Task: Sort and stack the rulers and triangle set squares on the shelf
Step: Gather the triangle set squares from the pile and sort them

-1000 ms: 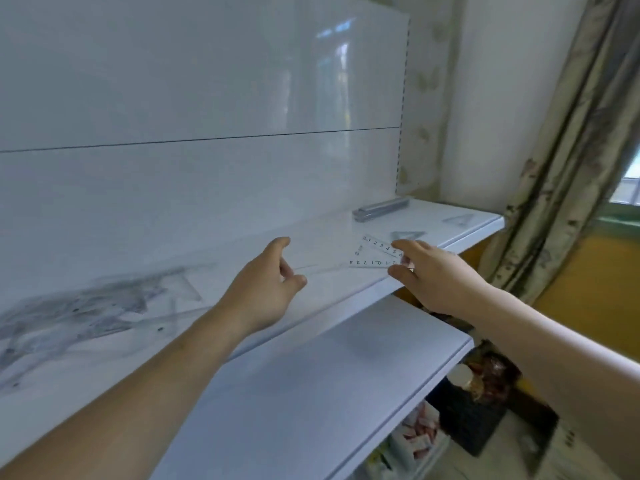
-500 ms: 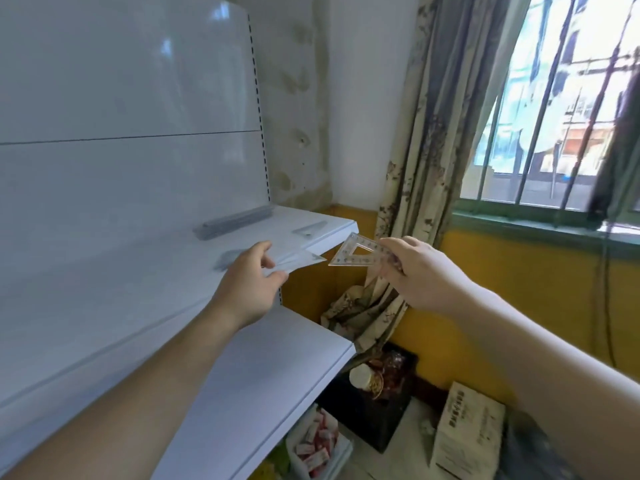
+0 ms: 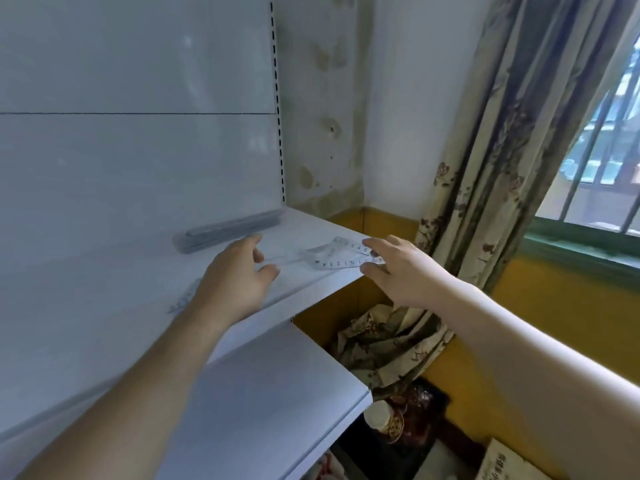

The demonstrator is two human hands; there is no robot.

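Observation:
A clear triangle set square (image 3: 341, 255) with printed numbers lies at the right end of the upper white shelf (image 3: 104, 327). My right hand (image 3: 398, 268) pinches its right corner, index finger on top and thumb at the shelf edge. Just left of it, my left hand (image 3: 239, 282) grips a second clear set square (image 3: 285, 260) between thumb and fingers; it is thin and hard to make out, and its far tip meets the numbered one. A grey stack of rulers (image 3: 232, 229) lies along the shelf's back panel.
Another faint clear piece (image 3: 180, 301) lies on the shelf beside my left wrist. A lower white shelf (image 3: 263, 393) juts out beneath. A patterned curtain (image 3: 485, 168) hangs right of the shelf, with a jar (image 3: 382, 419) and a cardboard box (image 3: 509, 462) on the floor below.
Both hands have come down from the air beyond the shelf's right end onto the shelf, each with its set square. The numbered set square now rests on the shelf. My view swung back left.

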